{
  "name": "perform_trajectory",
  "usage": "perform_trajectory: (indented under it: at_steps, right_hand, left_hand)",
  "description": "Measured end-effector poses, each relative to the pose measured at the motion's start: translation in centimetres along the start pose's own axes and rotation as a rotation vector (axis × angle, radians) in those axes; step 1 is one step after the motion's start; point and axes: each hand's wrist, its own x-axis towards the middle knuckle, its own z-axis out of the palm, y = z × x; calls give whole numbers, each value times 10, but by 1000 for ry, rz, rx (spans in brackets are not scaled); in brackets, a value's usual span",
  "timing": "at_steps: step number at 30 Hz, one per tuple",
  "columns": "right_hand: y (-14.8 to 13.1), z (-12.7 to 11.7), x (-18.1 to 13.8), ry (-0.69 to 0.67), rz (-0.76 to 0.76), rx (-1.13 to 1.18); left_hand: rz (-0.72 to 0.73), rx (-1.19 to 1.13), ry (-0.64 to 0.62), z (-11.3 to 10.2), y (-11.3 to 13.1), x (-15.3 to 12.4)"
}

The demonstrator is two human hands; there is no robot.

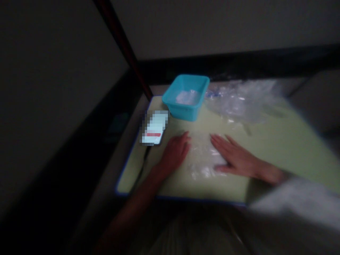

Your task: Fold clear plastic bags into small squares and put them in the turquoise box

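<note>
While the light was dim and the view blurred, I had both hands down on a clear plastic bag (202,156) that lay flat on the pale green worktop (278,141), near its front edge. My left hand (174,152) was open and palm down, its fingers stretched out and touching the bag's left edge. My right hand (233,157) was also open and flat, resting on the bag's right part with the fingers pointing left. Neither hand was closed around anything, and the middle of the bag showed between them. Whether the bag held anything I could not tell.

Behind the bag, toward the far side of the worktop, stood a turquoise tub (186,96) with something white and crumpled inside. Just to the right of the tub was a loose heap of clear plastic (244,99). A phone (154,128) lay near the left edge, beside my left hand, and a dark cable (142,166) ran from it toward me. A dark red pole (124,46) slanted up from the far left corner. A white sleeve (300,202) covered my right forearm.
</note>
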Motion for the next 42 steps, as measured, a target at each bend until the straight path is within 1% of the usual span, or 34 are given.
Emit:
perform_trajectory:
  at_steps: [8, 10, 12, 14, 16, 18, 21, 25, 31, 37, 40, 42]
  right_hand:
    - [0, -6, 0, -16, -34, 58]
    - [2, -8, 1, -9, -24, 65]
    - [4, -7, 1, 11, -13, 53]
    - [6, -5, 1, 30, -13, 25]
    - [6, -1, 0, 34, -13, -2]
    - [7, 2, 0, 30, -8, -17]
    - [6, 4, -1, 30, 0, -17]
    - [7, 2, -2, 25, -6, -11]
    - [13, 2, -3, -11, -15, 27]
    - [19, -4, -4, -88, -36, 103]
    - [20, -16, -8, -58, -62, 177]
    - [17, -27, -13, 10, -113, 203]
  left_hand:
    - [7, 18, 4, -2, -3, -2]
    - [8, 51, 38, -4, 2, -2]
    - [59, 103, 51, -4, 11, 0]
    - [176, 155, -11, 0, 23, 3]
    - [298, 193, -125, 8, 35, 7]
    - [343, 223, -215, 18, 41, 9]
    - [324, 252, -274, 29, 40, 10]
    - [314, 251, -272, 32, 33, 7]
    - [288, 221, -261, 25, 31, 5]
    - [258, 215, -259, 20, 19, -1]
    - [232, 185, -259, 12, 12, -2]
    - [233, 143, -243, 4, 6, -3]
